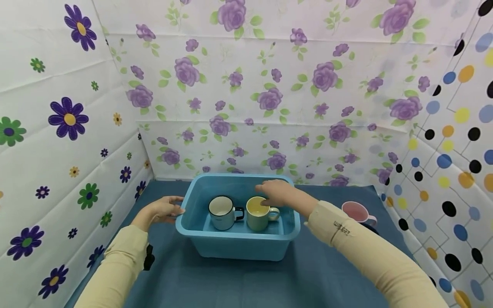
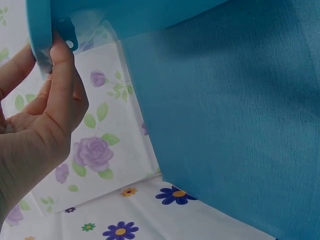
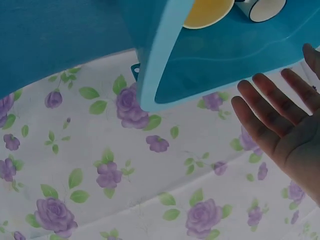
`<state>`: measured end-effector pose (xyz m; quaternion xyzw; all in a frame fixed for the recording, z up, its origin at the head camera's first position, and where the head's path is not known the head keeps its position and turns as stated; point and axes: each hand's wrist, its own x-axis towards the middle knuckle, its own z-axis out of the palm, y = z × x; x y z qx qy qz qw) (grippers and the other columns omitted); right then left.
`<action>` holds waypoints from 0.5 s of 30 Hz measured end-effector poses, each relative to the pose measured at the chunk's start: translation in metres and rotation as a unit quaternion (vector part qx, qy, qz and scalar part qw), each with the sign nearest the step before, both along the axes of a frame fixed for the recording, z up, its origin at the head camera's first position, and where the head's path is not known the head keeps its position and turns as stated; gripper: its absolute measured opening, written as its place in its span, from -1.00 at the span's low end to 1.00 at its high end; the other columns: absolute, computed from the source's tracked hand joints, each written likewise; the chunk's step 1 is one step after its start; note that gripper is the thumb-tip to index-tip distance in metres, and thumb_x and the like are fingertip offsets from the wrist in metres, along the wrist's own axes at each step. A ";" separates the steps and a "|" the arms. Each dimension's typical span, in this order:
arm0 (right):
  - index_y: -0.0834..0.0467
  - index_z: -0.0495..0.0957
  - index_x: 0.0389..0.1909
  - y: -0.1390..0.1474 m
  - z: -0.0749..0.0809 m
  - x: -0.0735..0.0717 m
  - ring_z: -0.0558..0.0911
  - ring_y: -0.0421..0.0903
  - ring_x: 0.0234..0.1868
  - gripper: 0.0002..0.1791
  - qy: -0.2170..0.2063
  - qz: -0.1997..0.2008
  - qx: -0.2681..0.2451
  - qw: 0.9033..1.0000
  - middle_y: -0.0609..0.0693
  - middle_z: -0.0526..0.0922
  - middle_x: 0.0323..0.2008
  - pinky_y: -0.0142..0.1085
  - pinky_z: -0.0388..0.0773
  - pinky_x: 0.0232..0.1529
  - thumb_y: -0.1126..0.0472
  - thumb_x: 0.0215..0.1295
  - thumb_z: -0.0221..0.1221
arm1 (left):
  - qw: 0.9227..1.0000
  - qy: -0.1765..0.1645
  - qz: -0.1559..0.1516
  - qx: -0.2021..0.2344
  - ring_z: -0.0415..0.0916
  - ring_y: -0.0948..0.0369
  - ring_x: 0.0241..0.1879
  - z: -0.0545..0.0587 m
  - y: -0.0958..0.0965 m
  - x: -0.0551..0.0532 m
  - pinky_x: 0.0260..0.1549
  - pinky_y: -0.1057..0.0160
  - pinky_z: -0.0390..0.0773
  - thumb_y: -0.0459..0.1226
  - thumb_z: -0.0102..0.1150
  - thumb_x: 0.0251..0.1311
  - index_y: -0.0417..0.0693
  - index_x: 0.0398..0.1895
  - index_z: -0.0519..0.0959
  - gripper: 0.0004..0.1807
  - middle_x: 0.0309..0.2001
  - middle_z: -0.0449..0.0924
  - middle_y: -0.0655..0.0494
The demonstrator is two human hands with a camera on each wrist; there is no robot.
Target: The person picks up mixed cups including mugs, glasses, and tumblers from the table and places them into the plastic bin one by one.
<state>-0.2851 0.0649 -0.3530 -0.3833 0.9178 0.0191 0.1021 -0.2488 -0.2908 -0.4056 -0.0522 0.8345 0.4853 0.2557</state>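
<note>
The yellow-lined mug [image 1: 255, 222] and black-rimmed mug [image 1: 221, 219] stand in the blue plastic tub [image 1: 240, 248] on the worktop [image 1: 215, 286]. Handling mugs seems the step; the next move likely calls for steadying the tub. The right hand [image 1: 278, 192] hovers above, grip wide; the left hand [image 1: 164, 208] pinches the tub's rim.

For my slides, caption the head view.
Left hand grips blue tub; right hand hovers above, white mug and yellow-lined mug inside.
</note>
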 end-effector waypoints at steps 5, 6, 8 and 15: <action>0.19 0.46 0.15 0.010 0.002 0.013 0.62 0.04 -0.06 -0.53 0.028 0.014 -0.040 0.999 0.16 0.60 0.01 -0.14 0.59 -0.11 0.07 0.28 0.18 | 1.000 0.000 0.000 0.000 0.30 -0.24 0.23 0.004 -0.001 0.000 0.03 -0.04 0.54 -0.36 0.02 0.32 -0.39 0.43 -0.13 -0.24 0.28 0.16 -0.46; 0.19 0.47 0.13 0.012 0.003 0.015 0.62 0.04 -0.08 -0.55 0.031 0.017 -0.044 0.998 0.15 0.61 -0.01 -0.15 0.60 -0.14 0.07 0.28 0.19 | 1.000 -0.001 0.001 0.000 0.29 -0.25 0.24 0.004 -0.001 0.000 0.04 -0.05 0.53 -0.36 0.02 0.32 -0.40 0.43 -0.13 -0.24 0.28 0.15 -0.47; 0.18 0.49 0.11 0.015 0.005 0.019 0.62 0.03 -0.11 -0.57 0.034 0.019 -0.052 0.998 0.14 0.62 -0.04 -0.16 0.60 -0.17 0.07 0.28 0.19 | 1.000 0.000 0.001 0.001 0.29 -0.25 0.24 0.004 -0.001 -0.001 0.04 -0.05 0.53 -0.37 0.02 0.31 -0.40 0.43 -0.12 -0.25 0.28 0.15 -0.47; 0.16 0.53 0.02 0.026 0.010 0.033 0.60 0.01 -0.15 -0.64 0.062 0.034 -0.092 0.993 0.09 0.60 -0.12 -0.19 0.58 -0.22 0.10 0.26 0.20 | 1.000 0.001 0.010 -0.002 0.40 -0.19 0.16 0.002 0.001 0.000 -0.01 -0.01 0.57 -0.36 0.04 0.30 -0.39 0.43 -0.08 -0.25 0.23 0.24 -0.43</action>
